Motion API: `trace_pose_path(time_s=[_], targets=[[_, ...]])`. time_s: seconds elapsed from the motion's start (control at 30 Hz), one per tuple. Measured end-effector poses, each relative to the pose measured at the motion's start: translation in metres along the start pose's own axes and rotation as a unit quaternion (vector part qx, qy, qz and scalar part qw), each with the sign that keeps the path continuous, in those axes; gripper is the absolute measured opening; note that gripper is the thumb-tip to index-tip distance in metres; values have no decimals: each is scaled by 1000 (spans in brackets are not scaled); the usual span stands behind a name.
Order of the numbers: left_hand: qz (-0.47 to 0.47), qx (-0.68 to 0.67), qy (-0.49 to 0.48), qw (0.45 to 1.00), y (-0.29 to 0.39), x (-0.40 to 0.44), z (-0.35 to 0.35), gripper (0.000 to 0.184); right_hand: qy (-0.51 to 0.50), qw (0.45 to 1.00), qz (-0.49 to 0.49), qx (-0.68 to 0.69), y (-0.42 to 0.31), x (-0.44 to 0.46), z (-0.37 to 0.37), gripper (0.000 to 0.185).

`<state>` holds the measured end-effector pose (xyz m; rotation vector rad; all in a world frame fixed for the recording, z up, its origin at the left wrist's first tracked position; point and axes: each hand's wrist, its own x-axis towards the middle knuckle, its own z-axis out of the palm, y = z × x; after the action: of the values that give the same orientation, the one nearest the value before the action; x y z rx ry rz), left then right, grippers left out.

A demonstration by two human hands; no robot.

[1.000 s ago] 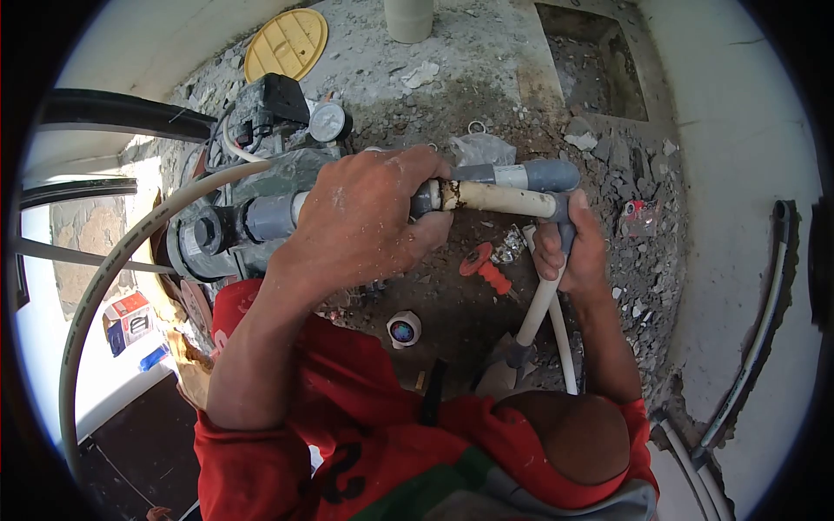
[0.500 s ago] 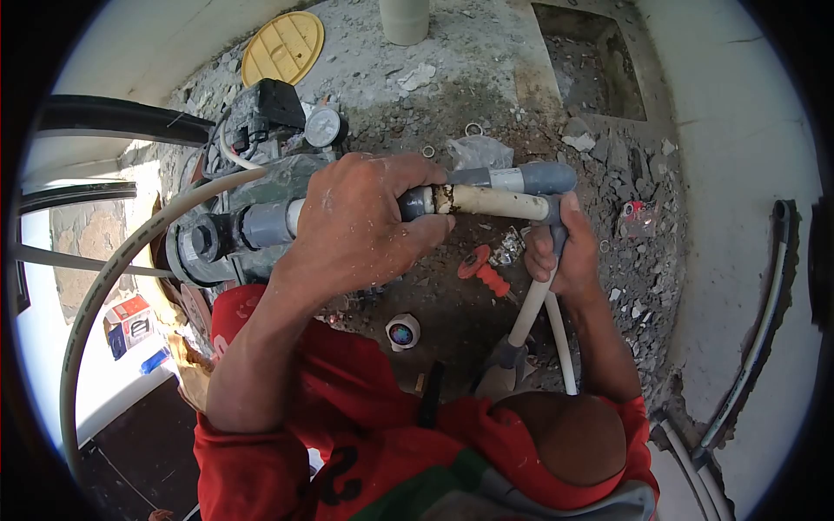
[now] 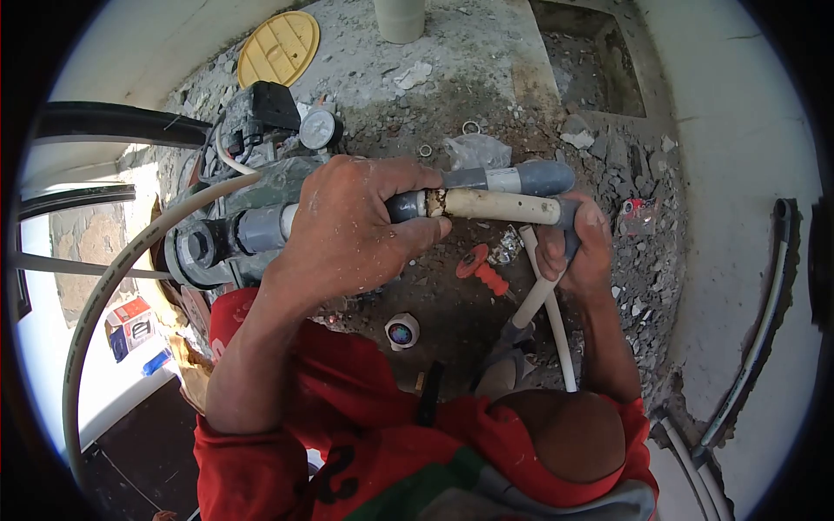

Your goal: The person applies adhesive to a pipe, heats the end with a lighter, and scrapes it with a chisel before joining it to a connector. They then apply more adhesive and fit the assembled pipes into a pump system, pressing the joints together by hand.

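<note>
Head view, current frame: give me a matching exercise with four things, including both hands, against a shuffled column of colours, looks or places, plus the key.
Things
1. round lid
2. left hand
3. plastic bag
4. right hand

Colours, looks or places
A. at the grey elbow on the cream pipe
B. yellow
C. see-through and crumpled
D. around the dark fitting

Pairs: 1-B, 2-D, 3-C, 4-A
</note>
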<state>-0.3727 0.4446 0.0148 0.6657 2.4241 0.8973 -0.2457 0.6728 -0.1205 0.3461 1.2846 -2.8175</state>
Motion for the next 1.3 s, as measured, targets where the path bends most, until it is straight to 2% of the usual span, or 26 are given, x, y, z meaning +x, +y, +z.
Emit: trace_pose_path(time_s=[0.07,0.17,0.27,0.47,0.57,0.67,0.77,0.8,0.87,1.0,1.07,1.17,1.3], targets=[[-4,-4,-13,1000,1,1,-2,33,-6,999,-25,-25,-2,3,-2,38],[11,-3,-10,1000,-1,2,-3,33,52,995,80,41,-2,1,6,36],[13,4,-11,1000,-1,0,-3,34,20,999,22,21,-9,-4,7,37],[-6,-24,-27,999,2,1,-7,35,21,993,-93,-67,-3,0,-1,39],[6,-17,-22,1000,-1,1,-6,34,51,986,-80,-137,-19,4,6,39],[12,-18,-19,1000,-1,3,-7,31,103,984,-16,-147,-32,5,15,38],[17,14,-31,999,3,3,-9,31,69,978,40,-193,-51,7,22,40],[21,33,-38,999,4,3,-10,32,78,981,53,-171,-53,7,24,39],[104,75,2,992,-3,3,-4,33,94,984,79,-128,-54,4,28,36],[192,110,32,975,-12,3,1,36,48,980,-42,-188,-40,4,14,36],[169,107,10,980,-10,4,-2,33,-10,959,-117,-256,-42,17,2,37],[140,115,-1,983,-7,2,-2,30,-17,951,-128,-281,-51,26,5,37],[132,125,11,983,-7,4,1,27,56,976,26,-208,-58,16,20,36]])
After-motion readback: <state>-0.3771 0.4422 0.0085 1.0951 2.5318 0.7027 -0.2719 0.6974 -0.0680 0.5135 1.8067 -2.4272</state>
